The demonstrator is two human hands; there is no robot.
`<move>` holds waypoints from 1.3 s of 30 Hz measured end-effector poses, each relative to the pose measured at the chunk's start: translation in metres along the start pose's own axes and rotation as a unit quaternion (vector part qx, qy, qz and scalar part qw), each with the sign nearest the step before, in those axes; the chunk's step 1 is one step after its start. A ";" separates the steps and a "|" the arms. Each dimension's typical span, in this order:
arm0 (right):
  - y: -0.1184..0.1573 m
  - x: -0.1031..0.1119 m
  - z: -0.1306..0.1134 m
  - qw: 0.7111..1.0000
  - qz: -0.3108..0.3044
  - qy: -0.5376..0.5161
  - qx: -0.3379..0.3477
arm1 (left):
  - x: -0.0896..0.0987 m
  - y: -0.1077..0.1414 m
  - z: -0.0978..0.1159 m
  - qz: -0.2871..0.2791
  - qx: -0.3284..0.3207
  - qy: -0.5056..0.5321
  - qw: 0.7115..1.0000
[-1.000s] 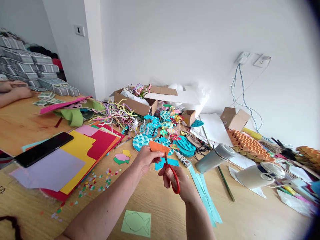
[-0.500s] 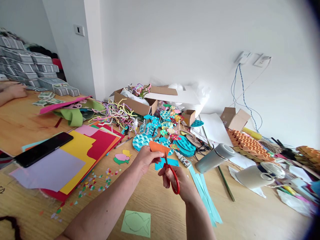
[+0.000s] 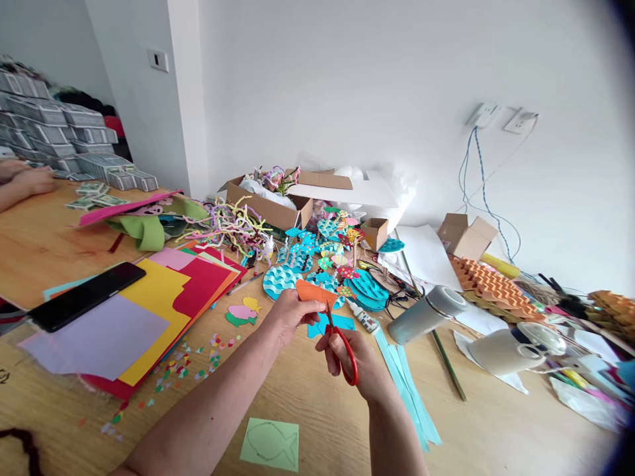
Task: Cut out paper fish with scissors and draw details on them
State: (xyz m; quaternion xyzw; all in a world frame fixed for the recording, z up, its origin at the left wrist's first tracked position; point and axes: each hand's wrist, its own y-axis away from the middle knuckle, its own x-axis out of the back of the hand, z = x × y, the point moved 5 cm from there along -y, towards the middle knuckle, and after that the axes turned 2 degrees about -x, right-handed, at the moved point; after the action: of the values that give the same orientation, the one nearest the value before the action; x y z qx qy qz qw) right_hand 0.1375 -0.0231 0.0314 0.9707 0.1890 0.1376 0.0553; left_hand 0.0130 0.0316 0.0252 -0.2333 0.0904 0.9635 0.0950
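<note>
Pinched in my left hand is a piece of orange paper, held up over the table. My right hand grips red-handled scissors, whose blades meet the paper's lower right edge. Beneath them lies a scrap of blue paper. A light green square with a fish outline drawn on it rests flat near the front. Pink, yellow and green paper fish lie to the left of my left hand.
Coloured paper sheets with a black phone are at left. Blue strips, a glue bottle, a grey flask and a white cup stand or lie rightward. Another person's hand is at far left.
Hardly anything differs. My right hand and the scissors have shifted very slightly, while the orange paper stays in place in my left hand.
</note>
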 end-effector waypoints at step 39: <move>0.002 -0.001 -0.002 1.000 0.007 0.009 0.002 | -0.003 0.004 0.005 -0.023 0.002 -0.020 1.000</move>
State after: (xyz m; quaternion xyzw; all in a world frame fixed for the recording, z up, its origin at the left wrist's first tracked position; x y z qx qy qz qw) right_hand 0.1370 -0.0250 0.0337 0.9709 0.1828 0.1460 0.0505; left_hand 0.0125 0.0287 0.0318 -0.2159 0.0855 0.9653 0.1192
